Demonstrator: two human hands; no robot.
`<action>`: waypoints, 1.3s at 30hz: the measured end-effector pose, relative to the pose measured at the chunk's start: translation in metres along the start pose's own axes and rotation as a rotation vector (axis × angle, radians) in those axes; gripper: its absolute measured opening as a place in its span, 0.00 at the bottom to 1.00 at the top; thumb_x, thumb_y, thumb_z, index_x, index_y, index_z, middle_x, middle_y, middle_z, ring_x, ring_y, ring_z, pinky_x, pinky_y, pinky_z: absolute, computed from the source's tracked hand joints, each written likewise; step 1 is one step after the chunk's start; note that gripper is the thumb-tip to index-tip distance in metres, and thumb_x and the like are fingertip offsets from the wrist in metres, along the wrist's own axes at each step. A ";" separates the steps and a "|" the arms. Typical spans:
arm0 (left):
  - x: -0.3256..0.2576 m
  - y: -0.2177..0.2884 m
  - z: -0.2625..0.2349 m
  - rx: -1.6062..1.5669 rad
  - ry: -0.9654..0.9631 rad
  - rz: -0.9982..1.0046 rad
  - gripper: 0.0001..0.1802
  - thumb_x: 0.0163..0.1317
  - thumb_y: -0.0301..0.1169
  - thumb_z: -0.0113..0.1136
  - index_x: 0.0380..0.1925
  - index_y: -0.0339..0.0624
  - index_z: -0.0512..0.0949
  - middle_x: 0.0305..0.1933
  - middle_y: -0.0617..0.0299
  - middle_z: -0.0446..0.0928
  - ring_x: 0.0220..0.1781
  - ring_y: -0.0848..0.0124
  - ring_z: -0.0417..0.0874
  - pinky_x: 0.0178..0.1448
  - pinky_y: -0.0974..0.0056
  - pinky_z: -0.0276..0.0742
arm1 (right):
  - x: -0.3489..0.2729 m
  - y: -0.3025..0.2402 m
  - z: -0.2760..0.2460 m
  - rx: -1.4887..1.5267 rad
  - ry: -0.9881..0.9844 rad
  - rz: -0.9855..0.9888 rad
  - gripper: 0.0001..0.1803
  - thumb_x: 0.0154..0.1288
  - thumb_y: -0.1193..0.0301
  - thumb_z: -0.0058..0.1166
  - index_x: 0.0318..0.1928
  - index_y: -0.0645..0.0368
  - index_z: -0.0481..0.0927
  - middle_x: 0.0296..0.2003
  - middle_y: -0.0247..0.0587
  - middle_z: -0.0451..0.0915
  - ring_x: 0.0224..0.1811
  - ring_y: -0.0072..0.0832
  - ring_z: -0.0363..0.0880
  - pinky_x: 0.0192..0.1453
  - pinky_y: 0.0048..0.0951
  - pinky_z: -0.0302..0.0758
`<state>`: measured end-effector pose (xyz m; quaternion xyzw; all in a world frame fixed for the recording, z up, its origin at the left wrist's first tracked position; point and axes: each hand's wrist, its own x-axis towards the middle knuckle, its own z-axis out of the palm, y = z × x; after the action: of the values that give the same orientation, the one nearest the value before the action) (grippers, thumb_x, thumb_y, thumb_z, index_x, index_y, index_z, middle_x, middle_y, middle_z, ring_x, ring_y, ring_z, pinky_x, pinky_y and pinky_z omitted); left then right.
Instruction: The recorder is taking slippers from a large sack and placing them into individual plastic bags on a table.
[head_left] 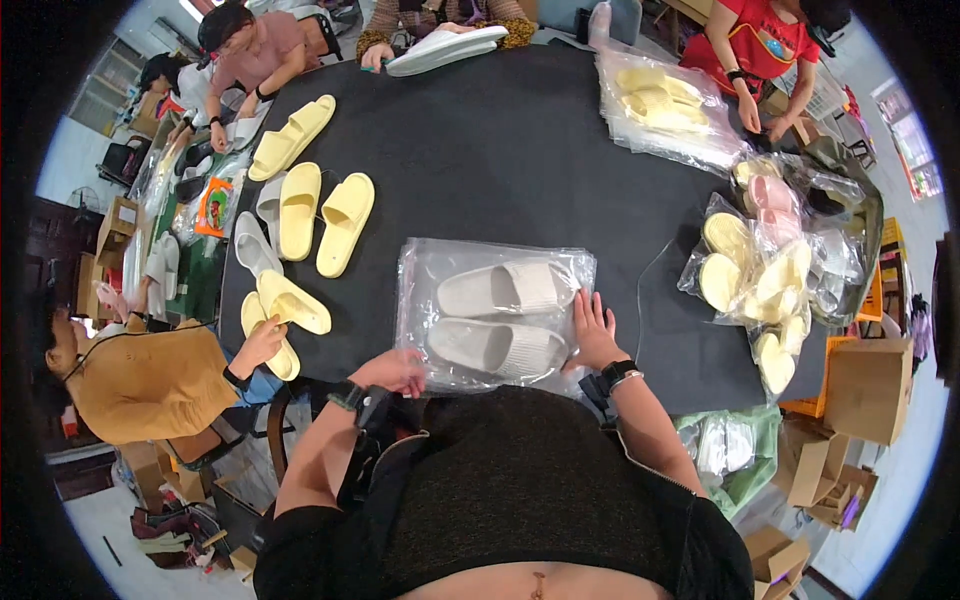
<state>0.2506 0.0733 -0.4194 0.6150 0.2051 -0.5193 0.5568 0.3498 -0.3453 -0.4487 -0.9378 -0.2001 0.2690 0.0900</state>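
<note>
A pair of light grey slippers (478, 290) lies side by side, toes to the right, inside a clear plastic bag (412, 290) on the black table in front of me. At the bag's lower left corner, my left hand (392, 372) is closed on the plastic; its fingers are slightly blurred. My right hand (597, 335) rests open along the right edge of the bag, with fingers spread and pointing away from me. The slipper toes lie just left of those fingers.
Loose yellow slippers (347, 225) lie on the left, where a co-worker's hand (262, 342) holds one. Bagged slippers (760, 265) are heaped at the right. Clear bags (665, 110) form a stack at the far right. Across the table, another person holds a white slipper (447, 52).
</note>
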 end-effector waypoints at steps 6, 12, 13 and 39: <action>-0.061 0.017 -0.003 0.036 0.139 0.014 0.35 0.65 0.34 0.61 0.69 0.35 0.59 0.24 0.56 0.80 0.20 0.70 0.80 0.25 0.69 0.74 | 0.006 -0.005 0.003 -0.015 -0.034 0.016 0.91 0.17 0.45 0.82 0.75 0.64 0.29 0.77 0.50 0.29 0.79 0.55 0.23 0.75 0.65 0.35; -0.021 0.031 -0.035 0.857 0.480 0.780 0.39 0.43 0.39 0.77 0.60 0.52 0.76 0.49 0.58 0.80 0.50 0.62 0.79 0.53 0.57 0.76 | 0.007 -0.006 0.000 0.001 -0.057 0.018 0.91 0.17 0.47 0.82 0.75 0.64 0.28 0.77 0.50 0.28 0.78 0.56 0.21 0.75 0.66 0.34; -0.014 0.037 -0.040 0.853 0.477 0.782 0.39 0.43 0.39 0.77 0.60 0.52 0.76 0.49 0.58 0.80 0.50 0.62 0.79 0.53 0.57 0.76 | 0.006 -0.007 -0.001 0.007 -0.059 0.019 0.91 0.17 0.48 0.82 0.75 0.63 0.28 0.77 0.50 0.28 0.78 0.56 0.21 0.75 0.66 0.34; 0.090 0.093 -0.004 1.440 0.558 1.108 0.09 0.50 0.35 0.59 0.29 0.46 0.82 0.39 0.59 0.80 0.65 0.53 0.70 0.72 0.41 0.56 | 0.006 -0.007 0.001 -0.009 -0.058 0.026 0.90 0.17 0.46 0.82 0.75 0.61 0.30 0.78 0.48 0.28 0.79 0.54 0.22 0.75 0.65 0.34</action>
<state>0.3635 0.0194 -0.4544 0.9221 -0.3596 -0.0174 0.1418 0.3519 -0.3360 -0.4503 -0.9325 -0.1916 0.2965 0.0765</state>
